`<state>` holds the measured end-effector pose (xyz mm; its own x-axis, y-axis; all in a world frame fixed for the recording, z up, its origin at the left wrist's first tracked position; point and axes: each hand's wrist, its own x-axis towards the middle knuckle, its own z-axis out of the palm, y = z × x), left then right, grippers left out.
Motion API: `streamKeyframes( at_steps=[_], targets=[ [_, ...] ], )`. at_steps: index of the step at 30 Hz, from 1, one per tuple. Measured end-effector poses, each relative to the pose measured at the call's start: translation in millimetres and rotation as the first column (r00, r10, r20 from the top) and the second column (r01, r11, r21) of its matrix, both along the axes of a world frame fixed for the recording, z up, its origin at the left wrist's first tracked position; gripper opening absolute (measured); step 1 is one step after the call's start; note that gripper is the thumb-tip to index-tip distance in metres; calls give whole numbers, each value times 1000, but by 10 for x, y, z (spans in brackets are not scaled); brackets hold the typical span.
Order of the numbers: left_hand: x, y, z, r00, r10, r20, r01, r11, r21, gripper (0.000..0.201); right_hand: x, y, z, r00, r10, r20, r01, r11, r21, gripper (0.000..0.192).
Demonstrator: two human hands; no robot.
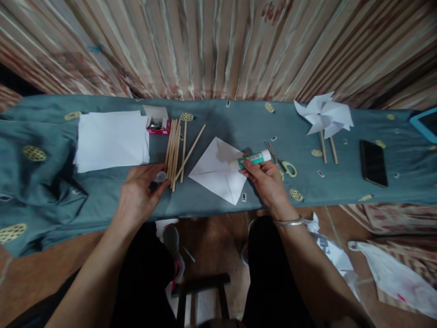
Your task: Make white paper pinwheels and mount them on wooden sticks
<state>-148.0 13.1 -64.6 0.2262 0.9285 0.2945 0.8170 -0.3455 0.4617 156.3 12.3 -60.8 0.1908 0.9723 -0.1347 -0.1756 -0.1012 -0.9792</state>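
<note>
My right hand (269, 182) grips a green and white glue stick (254, 159), its uncapped end pointing left over a creased square of white paper (218, 171). The paper lies cornerwise on the cloth with fold lines crossing its middle. Between the fingers of my left hand (141, 189) is a translucent glue stick cap (160, 176). That hand is beside the lower ends of several thin wooden sticks (175, 150). Just right of my right hand lie scissors (288, 168) with yellow-green handles, partly hidden by the hand.
A stack of white paper (111, 141) lies at the left, beside an open red box (158, 125) of small metal pieces. To the right are white paper pinwheels (324, 116) on sticks, a black phone (373, 163) and a blue-edged device (425, 125). Curtains hang behind the table.
</note>
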Motion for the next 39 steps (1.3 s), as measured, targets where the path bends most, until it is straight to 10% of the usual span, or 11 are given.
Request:
streamKeyframes(
  at_steps=[10,17,39],
  targets=[
    [169,13,53,999,-41,13,38,983,177,56,-103,89,-90,974,56,218,-72,995,66,27],
    [880,-186,3,901,-431,37,427,900,81,36,-77,111,16,996,67,-66,-74,990,-120,36],
    [1109,-219,-139,905,-423,-50,419,904,-81,48,-113,-31,21,902,135,411,-174,983,59,26]
  ],
)
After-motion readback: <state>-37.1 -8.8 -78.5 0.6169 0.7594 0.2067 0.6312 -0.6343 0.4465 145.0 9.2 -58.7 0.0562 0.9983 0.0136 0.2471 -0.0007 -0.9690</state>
